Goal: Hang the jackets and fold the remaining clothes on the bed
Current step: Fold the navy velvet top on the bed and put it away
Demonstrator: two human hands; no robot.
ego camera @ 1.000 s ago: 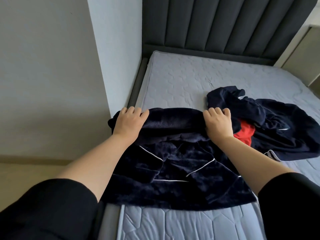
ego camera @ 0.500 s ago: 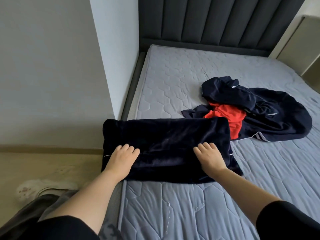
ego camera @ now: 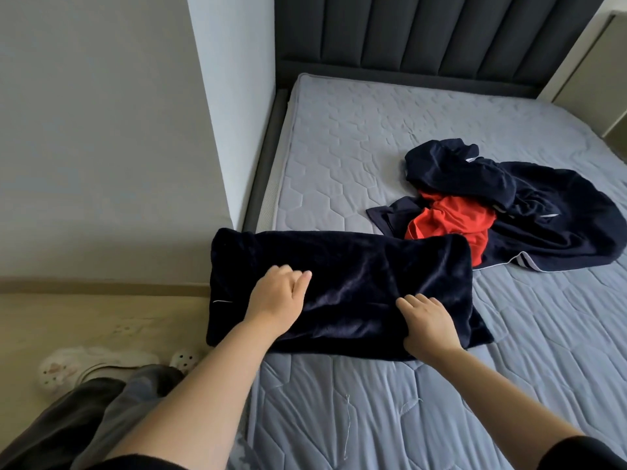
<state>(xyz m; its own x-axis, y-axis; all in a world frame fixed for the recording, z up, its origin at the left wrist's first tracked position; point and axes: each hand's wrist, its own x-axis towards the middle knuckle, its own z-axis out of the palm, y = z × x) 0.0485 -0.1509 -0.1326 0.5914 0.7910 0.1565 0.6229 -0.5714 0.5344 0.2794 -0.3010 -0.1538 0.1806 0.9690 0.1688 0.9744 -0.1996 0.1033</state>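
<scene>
Velvety navy garment (ego camera: 342, 283), folded at mid-frame, is overhanging the left edge of the mattress (ego camera: 339, 418) and probably risking a slide floorward, as the left hand (ego camera: 276, 296) and right hand (ego camera: 429, 329) are merely resting loose, ungripping fingers on it.

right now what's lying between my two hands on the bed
Only the folded navy garment lies between the left hand and the right hand; both rest on it, and nothing else sits there, as the head view shows.
</scene>
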